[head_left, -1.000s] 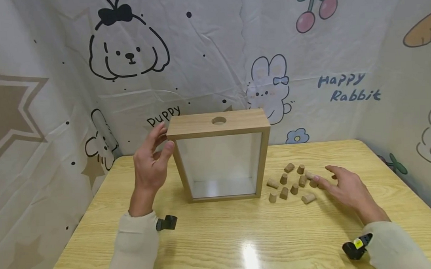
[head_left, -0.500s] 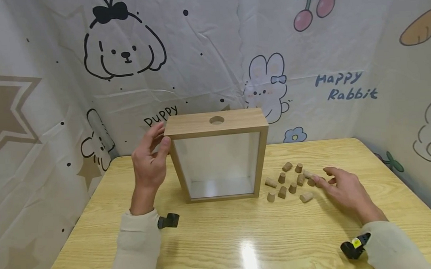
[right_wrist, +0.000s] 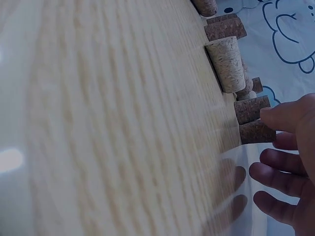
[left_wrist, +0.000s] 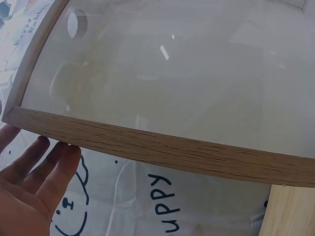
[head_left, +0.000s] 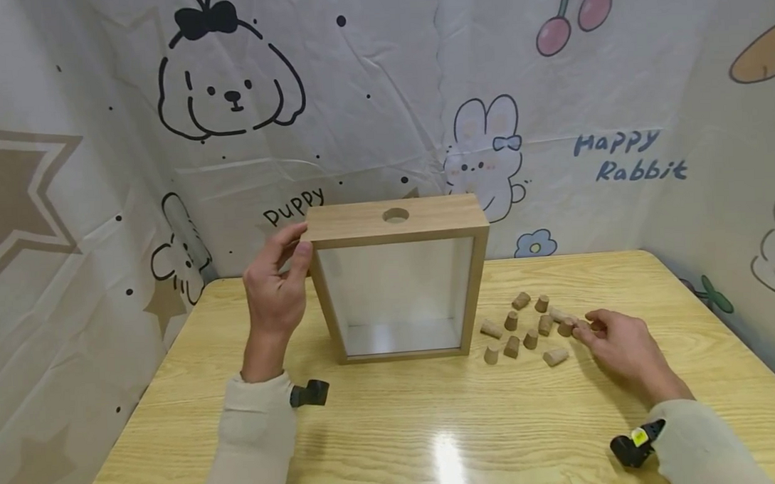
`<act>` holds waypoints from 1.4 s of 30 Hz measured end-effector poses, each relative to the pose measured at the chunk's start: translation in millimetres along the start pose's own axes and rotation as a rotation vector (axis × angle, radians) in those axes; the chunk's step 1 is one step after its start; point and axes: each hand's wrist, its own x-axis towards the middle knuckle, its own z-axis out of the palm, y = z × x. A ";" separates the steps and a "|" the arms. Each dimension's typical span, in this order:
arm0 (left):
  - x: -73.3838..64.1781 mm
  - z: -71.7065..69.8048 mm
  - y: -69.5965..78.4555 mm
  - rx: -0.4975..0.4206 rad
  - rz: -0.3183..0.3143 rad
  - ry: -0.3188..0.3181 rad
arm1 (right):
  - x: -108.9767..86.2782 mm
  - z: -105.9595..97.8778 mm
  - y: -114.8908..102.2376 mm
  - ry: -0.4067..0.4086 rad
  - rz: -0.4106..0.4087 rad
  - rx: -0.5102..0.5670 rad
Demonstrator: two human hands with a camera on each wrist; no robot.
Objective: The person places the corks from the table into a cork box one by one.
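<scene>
A wooden box frame [head_left: 396,231] with a clear front and a round hole in its top stands upright on the table. My left hand [head_left: 275,292] is at its upper left corner, fingers fairly straight. In the left wrist view the fingertips [left_wrist: 74,150] rest against the frame's wooden side [left_wrist: 162,142]. At the right, my right hand [head_left: 625,344] is low beside a group of small corks [head_left: 530,339]. Its thumb and index finger pinch the top of an upright cork [right_wrist: 257,132], while the other fingers stay loosely bent. Another cork [right_wrist: 252,109] stands right beside that one.
Several corks stand upright or lie on their sides between the frame and my right hand, such as a lying cork [head_left: 556,357]. The wood-grain table [head_left: 381,427] runs up to a cartoon-printed cloth [head_left: 371,128] hanging behind and at both sides.
My left hand has moved slightly right, up against the frame's side. The right hand has come down a little, and its thumb and index finger have closed on a cork.
</scene>
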 end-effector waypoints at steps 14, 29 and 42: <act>-0.2 3.4 0.5 0.006 -0.035 0.031 | 0.9 0.9 0.9 0.005 0.004 -0.013; 1.2 2.4 0.3 -0.019 -0.053 0.029 | -1.4 -8.9 -6.9 0.031 0.024 0.025; 1.3 2.4 2.5 -0.003 -0.053 0.025 | 4.3 -25.3 -21.0 0.097 -0.018 0.036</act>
